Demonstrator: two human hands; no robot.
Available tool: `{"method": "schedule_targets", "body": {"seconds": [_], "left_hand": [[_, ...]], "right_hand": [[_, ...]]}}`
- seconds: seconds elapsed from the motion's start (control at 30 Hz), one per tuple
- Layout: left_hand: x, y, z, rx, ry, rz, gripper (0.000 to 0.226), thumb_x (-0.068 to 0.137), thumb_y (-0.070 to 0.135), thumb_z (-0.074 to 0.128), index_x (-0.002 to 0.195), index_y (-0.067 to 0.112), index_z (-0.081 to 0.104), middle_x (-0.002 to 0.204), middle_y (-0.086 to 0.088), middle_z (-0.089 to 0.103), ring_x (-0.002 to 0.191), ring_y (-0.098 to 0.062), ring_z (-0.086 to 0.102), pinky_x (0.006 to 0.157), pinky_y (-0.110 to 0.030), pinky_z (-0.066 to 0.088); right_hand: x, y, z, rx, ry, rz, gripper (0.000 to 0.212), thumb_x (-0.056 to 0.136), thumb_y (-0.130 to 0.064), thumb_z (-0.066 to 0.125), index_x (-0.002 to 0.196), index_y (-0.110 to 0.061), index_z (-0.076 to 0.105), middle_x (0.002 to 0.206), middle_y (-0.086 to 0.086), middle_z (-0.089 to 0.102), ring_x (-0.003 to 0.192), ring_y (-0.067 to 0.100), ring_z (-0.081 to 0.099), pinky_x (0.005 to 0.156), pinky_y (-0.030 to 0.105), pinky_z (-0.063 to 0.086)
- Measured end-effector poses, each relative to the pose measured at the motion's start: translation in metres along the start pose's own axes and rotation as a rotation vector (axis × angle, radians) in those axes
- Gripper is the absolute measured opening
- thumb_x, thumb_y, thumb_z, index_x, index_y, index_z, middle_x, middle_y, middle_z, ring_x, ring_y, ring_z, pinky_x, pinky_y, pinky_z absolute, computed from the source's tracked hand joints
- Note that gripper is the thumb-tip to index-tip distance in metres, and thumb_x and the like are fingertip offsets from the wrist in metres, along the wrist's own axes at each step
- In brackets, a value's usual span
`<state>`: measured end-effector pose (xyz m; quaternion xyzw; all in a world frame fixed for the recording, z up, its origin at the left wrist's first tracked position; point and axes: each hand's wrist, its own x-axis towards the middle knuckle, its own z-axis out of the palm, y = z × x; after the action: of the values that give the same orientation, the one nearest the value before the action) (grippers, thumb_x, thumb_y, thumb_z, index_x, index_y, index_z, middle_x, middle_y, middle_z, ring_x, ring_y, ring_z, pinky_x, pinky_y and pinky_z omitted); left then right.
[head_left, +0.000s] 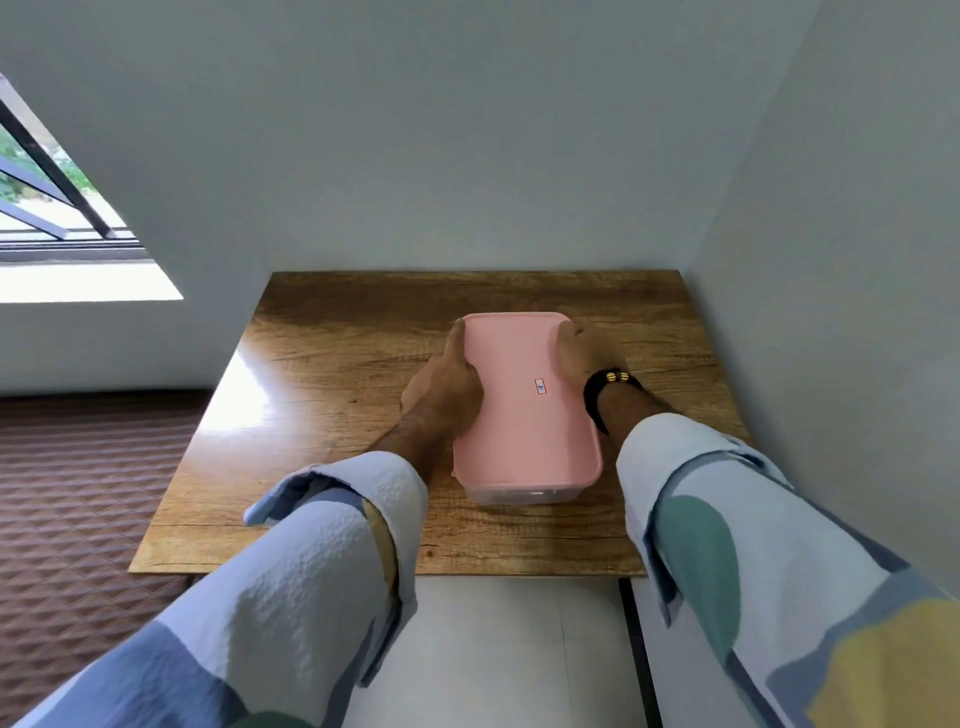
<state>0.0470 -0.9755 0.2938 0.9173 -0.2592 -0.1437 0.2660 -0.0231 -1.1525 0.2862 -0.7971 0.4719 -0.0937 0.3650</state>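
A clear plastic container with a pink lid (522, 405) lies lengthwise on the wooden table (311, 415), right of centre. A small sticker sits on the lid. My left hand (447, 389) grips the container's left side, thumb stretched along the lid's edge and fingers curled down the side, partly hidden. My right hand (576, 353) grips the far right edge of the lid, fingers wrapped over the rim. A dark beaded band is on that wrist. The container's contents cannot be made out.
The table stands in a corner, with grey walls (831, 312) close behind and to the right. A brown quilted surface (78, 493) lies to the left, below a window (52, 208). A white surface (493, 649) runs below the table's near edge.
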Motion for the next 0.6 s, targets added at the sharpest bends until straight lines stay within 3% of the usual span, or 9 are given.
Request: {"method": "schedule_targets", "body": {"seconds": [0.13, 0.27, 0.4, 0.6], "left_hand": [[0.000, 0.003, -0.001, 0.064, 0.011, 0.012, 0.064, 0.105, 0.029, 0.028, 0.166, 0.033, 0.011, 0.143, -0.015, 0.064, 0.121, -0.039, 0.065, 0.101, -0.051, 0.048], [0.000, 0.000, 0.003, 0.048, 0.031, 0.002, 0.063, 0.105, 0.030, 0.025, 0.166, 0.033, 0.011, 0.145, -0.015, 0.063, 0.124, -0.039, 0.064, 0.105, -0.053, 0.048], [-0.002, 0.001, 0.005, 0.020, 0.043, -0.012, 0.062, 0.105, 0.030, 0.025, 0.165, 0.035, 0.012, 0.142, -0.015, 0.064, 0.121, -0.038, 0.064, 0.103, -0.052, 0.048], [-0.003, 0.000, -0.004, 0.044, -0.023, -0.022, 0.061, 0.106, 0.040, 0.024, 0.164, 0.039, 0.007, 0.145, -0.017, 0.061, 0.123, -0.040, 0.063, 0.105, -0.056, 0.051]], "right_hand": [[0.007, -0.001, 0.003, 0.046, -0.007, 0.033, 0.059, 0.101, -0.047, 0.025, 0.136, -0.012, 0.058, 0.142, 0.018, 0.058, 0.129, 0.039, 0.054, 0.109, 0.046, 0.042], [0.009, 0.000, 0.000, 0.119, -0.063, 0.021, 0.054, 0.106, -0.038, 0.026, 0.138, -0.008, 0.057, 0.146, 0.019, 0.054, 0.133, 0.037, 0.051, 0.110, 0.041, 0.039], [0.013, 0.004, 0.000, 0.194, -0.100, 0.040, 0.053, 0.104, -0.041, 0.029, 0.140, -0.014, 0.057, 0.148, 0.014, 0.054, 0.134, 0.033, 0.050, 0.109, 0.039, 0.038], [-0.012, 0.002, -0.013, 0.187, -0.071, -0.056, 0.058, 0.106, -0.042, 0.027, 0.129, -0.003, 0.062, 0.138, 0.021, 0.060, 0.125, 0.038, 0.057, 0.104, 0.041, 0.044]]}}
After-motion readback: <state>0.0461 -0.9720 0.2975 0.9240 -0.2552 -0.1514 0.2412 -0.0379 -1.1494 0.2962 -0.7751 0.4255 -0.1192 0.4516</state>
